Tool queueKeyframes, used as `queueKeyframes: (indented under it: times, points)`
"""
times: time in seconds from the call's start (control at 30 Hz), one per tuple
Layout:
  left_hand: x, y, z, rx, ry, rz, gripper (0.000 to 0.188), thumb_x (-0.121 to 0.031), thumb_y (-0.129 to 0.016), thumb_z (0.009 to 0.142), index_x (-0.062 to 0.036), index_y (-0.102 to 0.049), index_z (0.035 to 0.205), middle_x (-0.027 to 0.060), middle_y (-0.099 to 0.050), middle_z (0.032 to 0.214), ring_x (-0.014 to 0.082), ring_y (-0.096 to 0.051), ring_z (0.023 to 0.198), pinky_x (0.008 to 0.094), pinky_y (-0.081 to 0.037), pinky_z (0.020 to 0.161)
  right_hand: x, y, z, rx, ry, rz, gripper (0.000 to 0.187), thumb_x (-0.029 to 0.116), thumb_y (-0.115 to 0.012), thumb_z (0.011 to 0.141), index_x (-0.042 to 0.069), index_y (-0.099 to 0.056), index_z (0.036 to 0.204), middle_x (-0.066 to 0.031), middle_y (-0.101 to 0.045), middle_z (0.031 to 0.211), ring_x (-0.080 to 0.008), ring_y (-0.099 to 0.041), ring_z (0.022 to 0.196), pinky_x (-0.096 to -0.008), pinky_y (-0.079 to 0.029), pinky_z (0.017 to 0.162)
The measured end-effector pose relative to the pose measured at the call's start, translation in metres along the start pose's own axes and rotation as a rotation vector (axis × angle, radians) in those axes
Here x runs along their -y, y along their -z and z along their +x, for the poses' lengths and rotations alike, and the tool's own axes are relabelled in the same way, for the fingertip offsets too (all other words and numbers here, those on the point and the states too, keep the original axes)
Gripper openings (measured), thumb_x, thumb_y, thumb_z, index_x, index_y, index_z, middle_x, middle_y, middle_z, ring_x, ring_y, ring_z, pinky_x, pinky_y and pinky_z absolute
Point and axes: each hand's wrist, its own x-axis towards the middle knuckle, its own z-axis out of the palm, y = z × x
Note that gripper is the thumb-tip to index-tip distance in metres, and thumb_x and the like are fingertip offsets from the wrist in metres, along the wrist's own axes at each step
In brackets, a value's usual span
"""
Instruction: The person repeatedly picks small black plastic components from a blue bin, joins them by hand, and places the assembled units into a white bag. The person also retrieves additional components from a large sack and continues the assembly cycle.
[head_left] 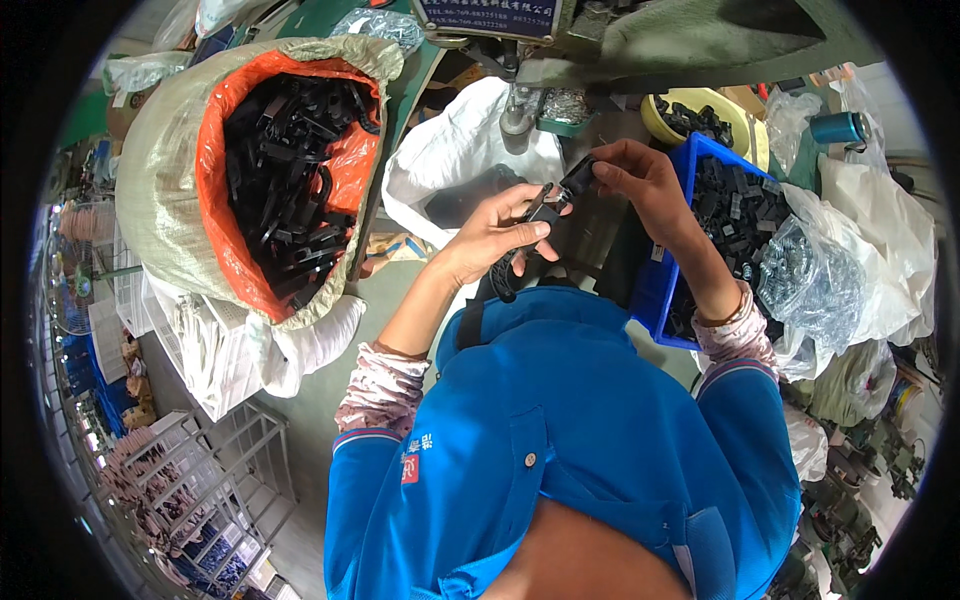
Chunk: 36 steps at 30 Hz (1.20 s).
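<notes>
In front of my chest, my left hand (488, 228) grips a black curved plastic part (503, 282), whose ribbed, hooked end hangs below the palm. A blocky black section of it shows between thumb and fingers. Just to the right, my right hand (645, 178) pinches a small black plastic piece (578, 177) between thumb and fingertips. That piece is up against the upper end of the part in my left hand; whether the two are joined I cannot tell. Beyond both hands, a metal machine head (517, 110) comes down over an open white sack (415, 170).
At the left stands a woven sack (160, 200) lined in orange, full of black curved parts. A blue bin (652, 290) of small black pieces is close by my right forearm, with a yellow basin (735, 108) behind it. Plastic bags (815, 275) lie farther right.
</notes>
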Motion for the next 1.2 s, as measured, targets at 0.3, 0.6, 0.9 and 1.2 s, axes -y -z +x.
queueKeyframes:
  times: [0.3, 0.6, 0.9, 1.2]
  points:
    - [-0.007, -0.012, 0.018, 0.029, 0.034, 0.039, 0.05, -0.018, -0.064, 0.095, -0.0064, -0.043, 0.138, 0.014, -0.062, 0.128, 0.017, -0.07, 0.081, 0.021, -0.048, 0.046, 0.008, 0.014, 0.005, 0.011, 0.004, -0.071, 0.022, 0.012, -0.069, 0.091, -0.003, -0.067, 0.108, -0.0056, -0.069, 0.092, -0.0106, -0.062, 0.081, -0.0255, -0.05, 0.073]
    - [0.002, -0.02, 0.041, -0.002, 0.006, 0.087, 0.042, -0.013, -0.063, 0.095, -0.0041, -0.045, 0.131, 0.0128, -0.064, 0.121, 0.0164, -0.07, 0.081, 0.0222, -0.05, 0.049, -0.012, 0.021, -0.005, 0.052, -0.056, 0.094, 0.021, 0.012, -0.07, 0.091, -0.002, -0.065, 0.106, -0.0056, -0.068, 0.094, -0.0112, -0.063, 0.084, -0.0258, -0.05, 0.078]
    - [-0.003, -0.047, 0.06, -0.361, -0.209, 0.81, 0.038, -0.015, -0.078, 0.084, -0.0049, -0.048, 0.105, 0.0079, -0.068, 0.088, 0.0095, -0.061, 0.073, 0.0264, -0.05, 0.06, -0.022, 0.031, -0.025, 0.007, 0.045, 0.14, 0.019, 0.004, -0.064, 0.092, -0.002, -0.065, 0.11, -0.0088, -0.06, 0.12, -0.0126, -0.062, 0.097, -0.0273, -0.051, 0.086]
    - [0.015, -0.041, 0.064, -0.462, -0.447, 0.881, 0.03, -0.012, -0.078, 0.083, -0.0018, -0.05, 0.077, 0.0071, -0.062, 0.073, 0.0074, -0.051, 0.059, 0.0256, -0.042, 0.051, -0.003, 0.184, 0.054, -0.28, 0.159, -0.496, 0.018, 0.013, -0.061, 0.094, 0.002, -0.068, 0.106, -0.0103, -0.069, 0.081, -0.0195, -0.068, 0.071, -0.0313, -0.055, 0.066]
